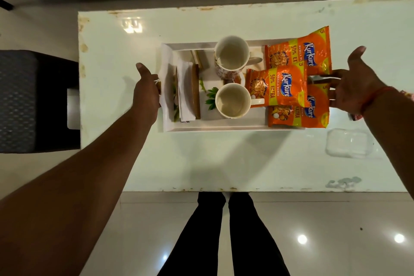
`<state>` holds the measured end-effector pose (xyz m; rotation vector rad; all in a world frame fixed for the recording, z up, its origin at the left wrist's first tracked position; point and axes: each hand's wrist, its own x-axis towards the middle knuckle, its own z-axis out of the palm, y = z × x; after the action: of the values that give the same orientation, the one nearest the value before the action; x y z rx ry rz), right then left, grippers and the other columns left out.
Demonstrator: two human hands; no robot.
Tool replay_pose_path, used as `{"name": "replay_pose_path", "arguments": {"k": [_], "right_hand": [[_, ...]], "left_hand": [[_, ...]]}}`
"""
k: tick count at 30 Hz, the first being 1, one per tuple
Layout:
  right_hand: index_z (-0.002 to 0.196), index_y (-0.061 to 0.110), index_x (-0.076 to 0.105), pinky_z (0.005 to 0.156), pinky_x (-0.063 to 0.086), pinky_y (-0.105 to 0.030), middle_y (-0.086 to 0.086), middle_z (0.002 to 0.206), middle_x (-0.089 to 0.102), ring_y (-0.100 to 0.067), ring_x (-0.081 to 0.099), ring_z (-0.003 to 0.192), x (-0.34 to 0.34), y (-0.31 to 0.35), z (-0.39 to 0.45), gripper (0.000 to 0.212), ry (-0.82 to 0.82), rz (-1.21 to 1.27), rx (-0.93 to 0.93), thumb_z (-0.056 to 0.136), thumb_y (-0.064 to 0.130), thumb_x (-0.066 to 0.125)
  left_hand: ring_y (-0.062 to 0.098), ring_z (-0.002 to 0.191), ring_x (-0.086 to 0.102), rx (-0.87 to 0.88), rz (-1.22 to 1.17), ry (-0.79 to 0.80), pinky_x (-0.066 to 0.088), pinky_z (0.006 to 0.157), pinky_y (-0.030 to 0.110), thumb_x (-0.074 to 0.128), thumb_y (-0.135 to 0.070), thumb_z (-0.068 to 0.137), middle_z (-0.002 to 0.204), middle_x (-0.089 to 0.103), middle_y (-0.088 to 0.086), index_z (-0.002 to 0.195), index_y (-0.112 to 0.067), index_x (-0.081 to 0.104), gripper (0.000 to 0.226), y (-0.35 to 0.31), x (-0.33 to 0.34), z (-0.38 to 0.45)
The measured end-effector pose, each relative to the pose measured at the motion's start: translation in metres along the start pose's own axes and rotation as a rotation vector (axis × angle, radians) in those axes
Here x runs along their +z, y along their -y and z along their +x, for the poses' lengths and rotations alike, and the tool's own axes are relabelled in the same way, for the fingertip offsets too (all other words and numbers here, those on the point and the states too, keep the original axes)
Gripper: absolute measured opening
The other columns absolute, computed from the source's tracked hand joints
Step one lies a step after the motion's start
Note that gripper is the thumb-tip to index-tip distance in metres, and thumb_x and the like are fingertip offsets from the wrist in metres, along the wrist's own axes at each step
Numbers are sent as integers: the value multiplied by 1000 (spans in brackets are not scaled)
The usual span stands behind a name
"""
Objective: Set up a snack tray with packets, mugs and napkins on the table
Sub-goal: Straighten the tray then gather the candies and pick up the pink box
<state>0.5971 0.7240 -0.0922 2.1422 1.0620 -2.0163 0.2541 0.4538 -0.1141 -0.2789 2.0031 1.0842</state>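
Observation:
A white rectangular tray (215,128) sits on the white table (125,159). It holds two empty white mugs, one at the back (231,56) and one in front (233,101). Three orange Kurkure snack packets (277,87) overlap at its right end. White napkins (186,89) lie folded at its left end beside a wooden strip. My left hand (145,89) holds the tray's left handle, fingers curled under it, thumb lifted. My right hand (356,83) holds the right handle, with its fingers reaching under the packets and its thumb raised.
A clear plastic lid or container (348,143) lies on the table right of the tray's front corner. A dark woven stool (33,101) stands left of the table. My legs (224,231) are at the table's near edge on a glossy tiled floor.

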Motion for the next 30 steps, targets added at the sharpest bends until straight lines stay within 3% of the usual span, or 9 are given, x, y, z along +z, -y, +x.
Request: {"name": "replay_pose_path", "arguments": {"k": [12,16,21,25,28,30], "right_hand": [[124,19,62,83,55,-47,-4,116,73,-27,70,105,2,-1,-1,100,-37,-19,5,73,91,15],[119,20,64,78,56,-46,-4,111,75,-26,73,99,2,-4,1,97,-29,-35,1,73,91,16],[122,19,60,81,54,-44,-7,114,72,-28,70,103,5,-1,0,94,-62,-93,-20,77,89,17],[143,16,41,101,44,-48,-15,134,58,-33,58,118,14,0,-3,90,-257,-372,-192,86,81,14],[145,12,36,107,37,-51,-19,146,43,-38,46,132,23,-6,-11,80,-508,-587,-492,93,72,24],[146,9,35,106,37,-54,-20,147,39,-41,42,133,32,-13,-22,74,-578,-714,-718,97,64,31]], "left_hand": [[18,87,60,6,20,-17,50,98,44,20,-75,89,83,57,-4,112,-22,63,73,3,0,0],[20,109,62,5,26,-15,46,103,43,20,-74,90,104,64,-3,124,-19,61,77,4,-2,-1],[23,120,55,60,144,-35,38,108,39,18,-68,94,127,62,2,130,-18,58,74,3,0,-1],[35,124,50,384,499,-121,39,106,44,21,-56,98,133,56,17,130,-8,53,66,2,4,-14],[31,140,35,692,803,-160,25,116,45,22,-51,99,150,42,15,143,-10,44,63,-1,12,-27],[32,147,21,809,957,-131,17,119,52,21,-53,99,160,26,10,151,-17,30,64,-3,20,-37]]}}
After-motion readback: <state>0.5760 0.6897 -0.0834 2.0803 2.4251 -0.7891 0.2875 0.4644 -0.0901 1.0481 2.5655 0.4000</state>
